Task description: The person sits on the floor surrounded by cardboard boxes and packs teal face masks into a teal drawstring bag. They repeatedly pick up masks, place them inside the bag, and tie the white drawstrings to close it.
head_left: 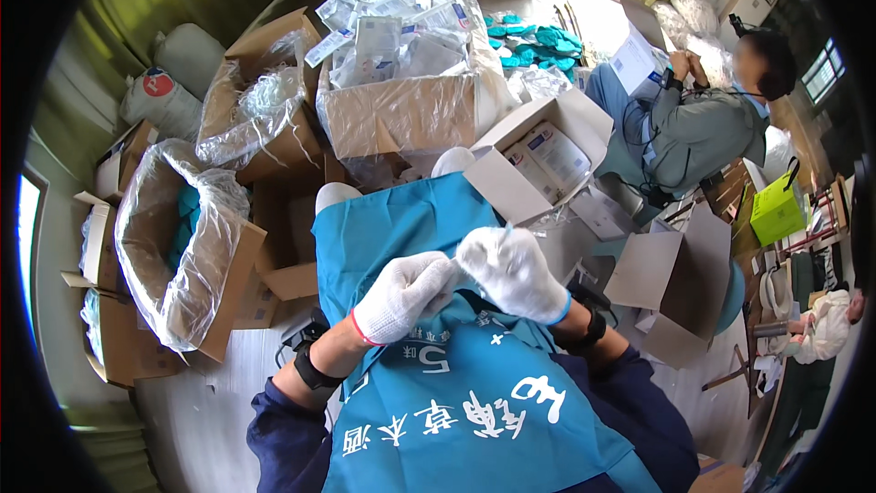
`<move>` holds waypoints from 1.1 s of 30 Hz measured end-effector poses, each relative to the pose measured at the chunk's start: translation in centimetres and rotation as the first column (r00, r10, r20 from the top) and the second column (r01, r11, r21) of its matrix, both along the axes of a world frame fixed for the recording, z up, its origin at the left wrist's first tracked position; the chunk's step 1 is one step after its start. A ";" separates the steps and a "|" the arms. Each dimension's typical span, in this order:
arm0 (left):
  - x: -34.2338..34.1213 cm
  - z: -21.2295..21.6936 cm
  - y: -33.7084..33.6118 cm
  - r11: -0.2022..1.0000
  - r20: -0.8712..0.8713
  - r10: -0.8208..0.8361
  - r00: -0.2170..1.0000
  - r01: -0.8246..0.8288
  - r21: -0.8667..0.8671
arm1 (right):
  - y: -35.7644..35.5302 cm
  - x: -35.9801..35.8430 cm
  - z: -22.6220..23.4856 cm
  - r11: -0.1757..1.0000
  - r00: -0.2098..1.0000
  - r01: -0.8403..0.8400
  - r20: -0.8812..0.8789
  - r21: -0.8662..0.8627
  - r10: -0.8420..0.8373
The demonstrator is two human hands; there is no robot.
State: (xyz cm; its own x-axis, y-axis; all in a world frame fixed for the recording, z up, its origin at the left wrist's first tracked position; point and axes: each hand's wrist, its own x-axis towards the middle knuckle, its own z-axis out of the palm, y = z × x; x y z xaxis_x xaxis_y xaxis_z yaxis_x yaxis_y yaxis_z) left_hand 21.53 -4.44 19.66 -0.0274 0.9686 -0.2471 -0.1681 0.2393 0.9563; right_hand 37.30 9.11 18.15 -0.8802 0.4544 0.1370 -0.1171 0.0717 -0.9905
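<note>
Left hand and right hand, both in white knit gloves, are brought together over the lap w/ fingertips touching; they pinch a small clear item, prob. a thin plastic piece, too small to identify, held just above the teal apron. Progress, as judged: item is in hand and being worked; the heaped carton of clear packets straight ahead suggests much stock left. Open white box w/ flat packs sits just right of it; bag-lined carton to the left looks only part filled. No table: work is done seated, cartons on a pale floor. Cluttered storeroom; a seated person works at right.
</note>
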 end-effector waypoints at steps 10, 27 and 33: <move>0.0 0.3 -2.9 0.956 0.235 -0.276 0.932 0.240 0.169 | -2.3 1.5 3.8 0.758 0.944 -0.328 -0.232 -0.563 0.235; -0.1 4.6 -5.1 0.869 -0.211 -0.491 0.845 0.493 -0.046 | -0.5 3.3 6.3 0.710 0.708 -0.702 0.160 0.057 0.688; -6.8 1.3 -9.0 0.902 -0.435 -0.021 0.900 0.205 0.380 | 4.8 6.9 7.9 0.957 0.953 -0.289 -0.094 0.004 0.288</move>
State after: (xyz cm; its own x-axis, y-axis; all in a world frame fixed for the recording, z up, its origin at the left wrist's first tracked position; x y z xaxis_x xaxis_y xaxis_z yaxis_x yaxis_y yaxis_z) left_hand 14.77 -13.40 20.97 0.0791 0.9808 0.1781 0.2655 -0.1929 0.9446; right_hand 44.21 13.88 26.01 -0.9576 0.1843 0.2213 -0.2230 0.0118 -0.9747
